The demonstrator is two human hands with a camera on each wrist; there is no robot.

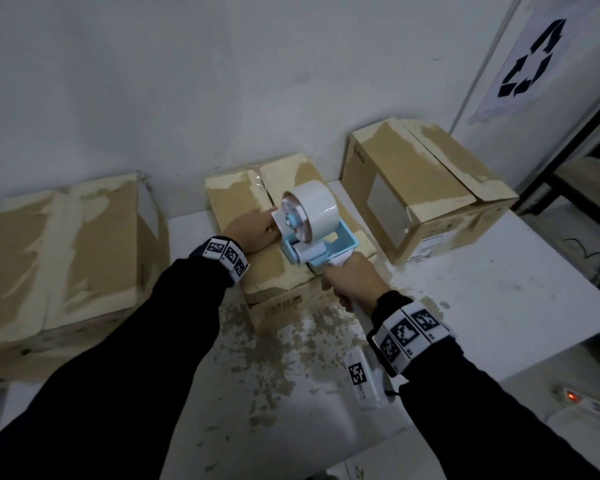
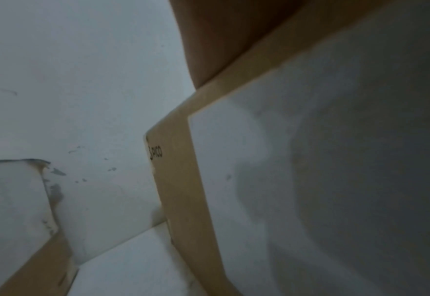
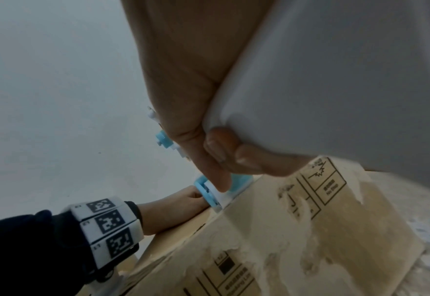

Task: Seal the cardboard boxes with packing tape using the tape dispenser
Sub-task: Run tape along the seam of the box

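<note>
The middle cardboard box stands on the white table, its top flaps closed with a seam between them. My left hand lies flat on the left flap; its fingertips are hidden behind the tape roll. The blue and white tape dispenser rests on the box top near the front edge, over the seam. My right hand grips its white handle with the fingers curled round it. In the right wrist view the blue roller touches the box. The left wrist view shows my palm on the box edge.
A larger worn box stands at the left and another box at the back right. The table is strewn with cardboard flecks. A wall stands close behind. A power strip lies beyond the table's right edge.
</note>
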